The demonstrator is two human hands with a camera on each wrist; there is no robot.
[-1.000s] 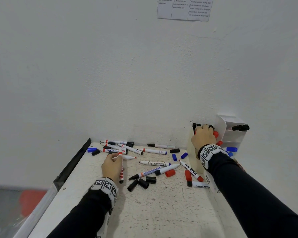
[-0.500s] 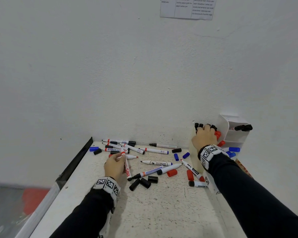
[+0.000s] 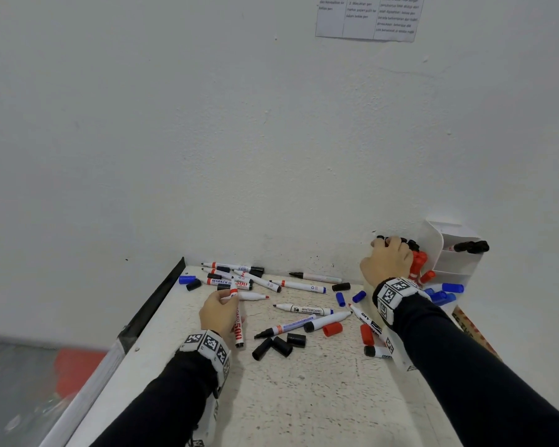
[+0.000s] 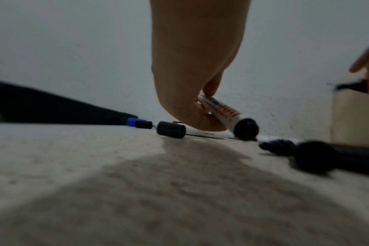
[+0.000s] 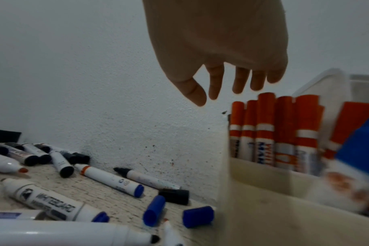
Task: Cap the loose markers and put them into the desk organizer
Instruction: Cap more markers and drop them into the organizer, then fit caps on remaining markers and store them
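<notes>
Left hand has a marker, right hand sits slack over the organizer.

Near side, the left hand (image 3: 220, 312) pinches a red-printed marker (image 3: 238, 321) low over the table (image 3: 304, 398), loose markers and caps scattered beyond it; farther right, the right hand (image 3: 388, 262), fingers relaxed and holding nothing, hangs just above red-capped markers (image 5: 274, 126) standing in the white desk organizer (image 3: 446, 262) by the wall.
</notes>
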